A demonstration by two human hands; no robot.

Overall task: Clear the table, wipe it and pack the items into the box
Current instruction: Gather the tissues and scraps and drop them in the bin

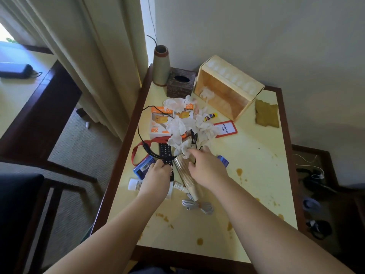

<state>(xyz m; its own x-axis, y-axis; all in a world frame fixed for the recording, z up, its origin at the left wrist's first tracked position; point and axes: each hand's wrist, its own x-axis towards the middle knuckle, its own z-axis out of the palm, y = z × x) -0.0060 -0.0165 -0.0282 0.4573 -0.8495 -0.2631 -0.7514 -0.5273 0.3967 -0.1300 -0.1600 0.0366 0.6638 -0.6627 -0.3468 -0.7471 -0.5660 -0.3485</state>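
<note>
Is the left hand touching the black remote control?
Touching. In the head view the left hand lies on the near end of the black remote control, its fingers overlapping the keypad with no gap visible.

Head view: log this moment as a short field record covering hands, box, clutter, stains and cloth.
left hand: resting on the black remote, fingers curled over its near end
right hand: reaching over the stack of paper cups, at the crumpled tissues; grip unclear
box: on its side at the table's far end, opening facing the person, one tissue inside
clutter: orange cartons, red badge, black cable, white cable
table: brown stains, unwiped
cloth: right of box, untouched
</note>
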